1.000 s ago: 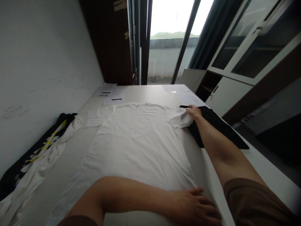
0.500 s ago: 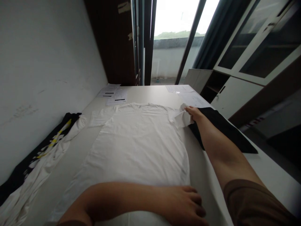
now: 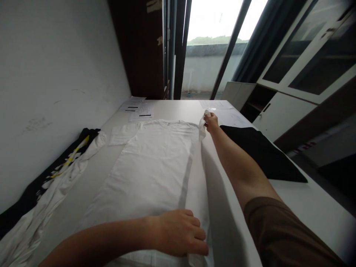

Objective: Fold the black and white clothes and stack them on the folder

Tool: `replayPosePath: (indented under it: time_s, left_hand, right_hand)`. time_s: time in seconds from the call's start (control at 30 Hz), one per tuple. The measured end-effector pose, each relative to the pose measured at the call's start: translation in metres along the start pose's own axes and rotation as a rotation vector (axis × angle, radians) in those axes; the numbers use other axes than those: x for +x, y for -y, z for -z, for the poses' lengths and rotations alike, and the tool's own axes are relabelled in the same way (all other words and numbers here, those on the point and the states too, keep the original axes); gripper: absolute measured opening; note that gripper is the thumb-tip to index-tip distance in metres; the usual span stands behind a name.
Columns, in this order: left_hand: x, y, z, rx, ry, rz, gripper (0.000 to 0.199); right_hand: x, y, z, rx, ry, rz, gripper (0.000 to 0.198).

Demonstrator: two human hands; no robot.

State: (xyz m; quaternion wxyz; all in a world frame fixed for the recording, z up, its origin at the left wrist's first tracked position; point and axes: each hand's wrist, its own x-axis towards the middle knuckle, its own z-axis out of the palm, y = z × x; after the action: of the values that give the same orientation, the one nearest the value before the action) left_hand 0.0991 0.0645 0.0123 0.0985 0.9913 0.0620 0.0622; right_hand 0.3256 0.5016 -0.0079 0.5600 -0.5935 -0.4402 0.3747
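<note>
A white T-shirt lies spread on the white table, its neckline at the far end. My right hand is closed on its right sleeve and holds that part raised off the table. Near the hem, my left hand has its fingers curled over the shirt's right side edge, gripping it. Between the two hands the right side is lifted and folding inward, with a shadow along the fold. The left sleeve rests flat on the table.
A folded black cloth lies at the table's right. Crumpled white fabric and black fabric with yellow marks run along the left wall. Papers lie at the far left and far right. A window and cabinets stand beyond.
Both hands have moved left, drawing the shirt's right side up and inward. The right sleeve has come away from the black cloth. My left hand's fingers have closed on the side edge.
</note>
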Motion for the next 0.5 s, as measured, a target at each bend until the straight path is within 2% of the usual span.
replayPosePath:
  time_s: [0.1,0.27,0.37,0.5]
  left_hand:
    - [-0.011,-0.008,0.002,-0.002,-0.004,0.038,0.002]
    - [-0.026,-0.016,0.005,0.037,0.011,0.128,0.005]
    - [-0.033,-0.021,0.003,0.047,0.032,0.152,0.007]
    - [-0.041,-0.026,-0.001,-0.063,0.075,0.167,0.009]
  right_hand:
    - [-0.014,0.004,-0.047,0.009,0.028,0.037,0.039]
    - [-0.044,0.018,-0.107,-0.091,0.242,0.241,0.045]
    - [-0.060,0.025,-0.134,-0.093,0.328,0.225,0.046]
    - [-0.081,0.024,-0.165,-0.101,0.272,0.156,0.045]
